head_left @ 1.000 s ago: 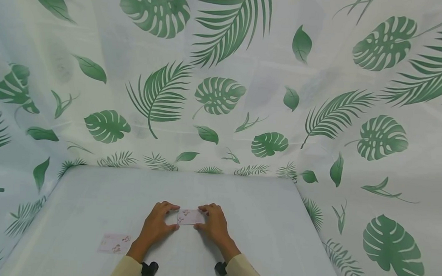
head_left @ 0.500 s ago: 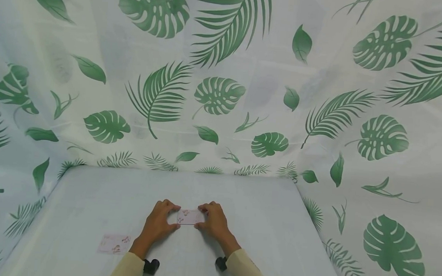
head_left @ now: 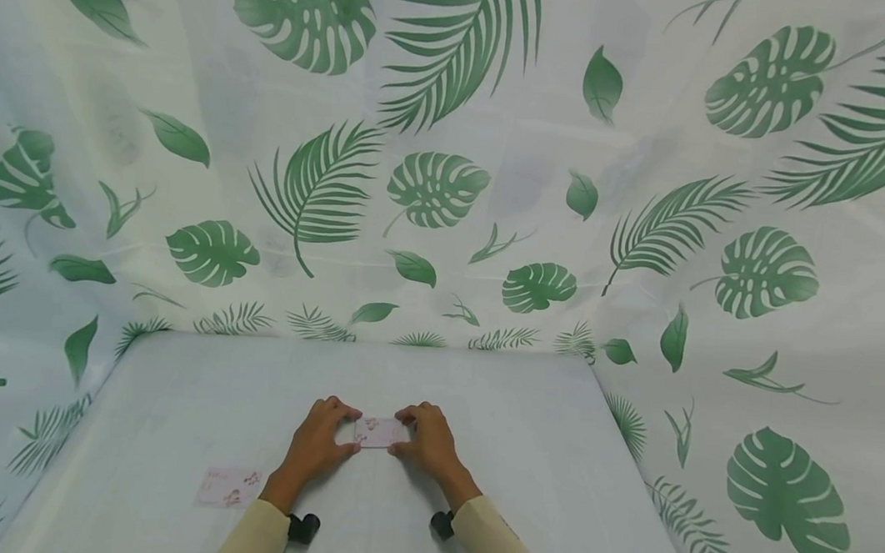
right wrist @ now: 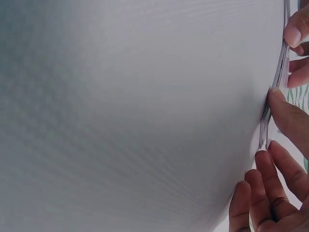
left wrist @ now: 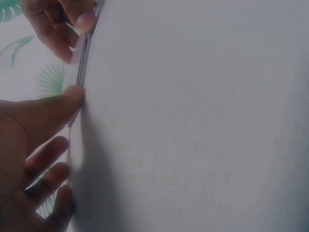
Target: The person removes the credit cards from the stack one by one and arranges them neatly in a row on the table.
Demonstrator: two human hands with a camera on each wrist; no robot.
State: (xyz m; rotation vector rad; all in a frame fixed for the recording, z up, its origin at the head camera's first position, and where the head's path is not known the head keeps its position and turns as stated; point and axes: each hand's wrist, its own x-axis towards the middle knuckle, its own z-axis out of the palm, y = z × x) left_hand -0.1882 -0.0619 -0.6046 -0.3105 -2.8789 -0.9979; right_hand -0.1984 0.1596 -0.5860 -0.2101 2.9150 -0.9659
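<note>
A flat, pale pink rectangle (head_left: 377, 433) with small reddish prints lies between my two hands near the middle of the white table. My left hand (head_left: 317, 444) pinches its left end, thumb at the near edge and fingers at the far edge. At the right end my right hand (head_left: 429, 449) grips it the same way. Seen from the right wrist, the near edge of the rectangle (right wrist: 278, 72) shows several thin layers with a clear, shiny end. A larger pink printed sheet (head_left: 228, 488) lies flat beside my left forearm.
The white tabletop (head_left: 524, 448) is bounded at the back and sides by white sheeting with green leaf prints (head_left: 439, 189). Black wrist cameras (head_left: 304, 528) sit on both wrists, beside the cream sleeves (head_left: 254, 536).
Both hands keep their grip on the pink rectangle and stay almost in place. The rectangle's near edge looks slightly thicker or lifted now. The larger sheet has not moved.
</note>
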